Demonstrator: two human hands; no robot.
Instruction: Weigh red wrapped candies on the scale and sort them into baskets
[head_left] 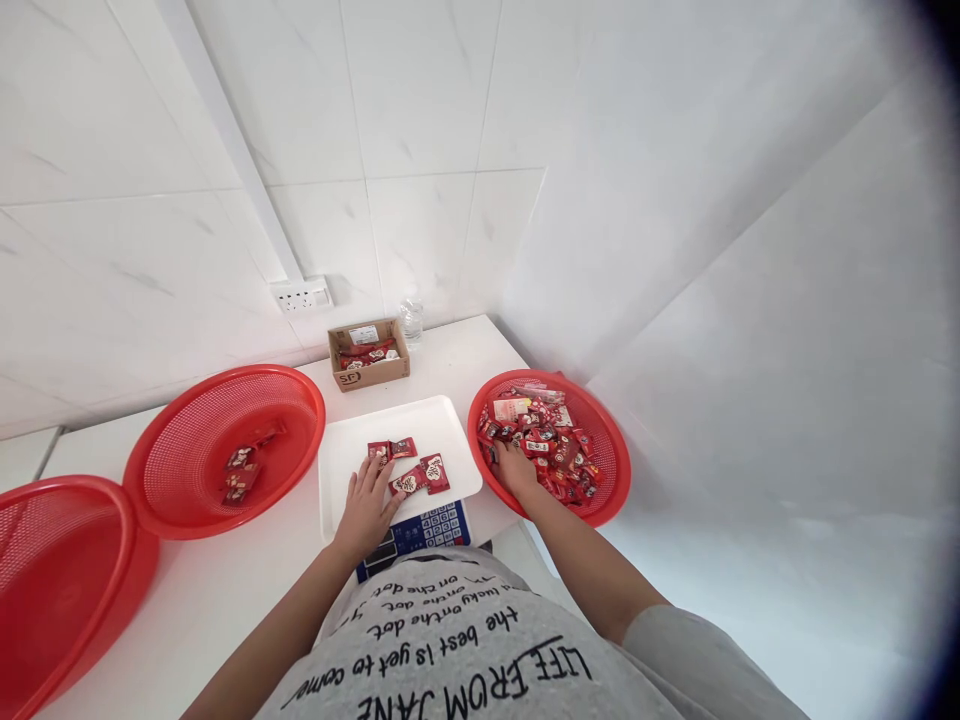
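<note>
My left hand (365,508) lies with its fingers spread on the near left part of a white tray (457,440), its fingertips touching small red packets (406,483). The tray sits on a scale with a blue keypad (431,530). On the right, my right hand (515,470) reaches into a red basket (622,465) heaped with red packets (562,450). Its fingertips are down among the packets at the basket's left side, and what they hold, if anything, is hidden.
A red basket (300,455) with a few packets stands left of the tray, and another red basket (67,600) is at the far left. Behind the tray are a cardboard box (373,377) of packets and a clear plastic bottle (411,322). Walls border the table behind and right.
</note>
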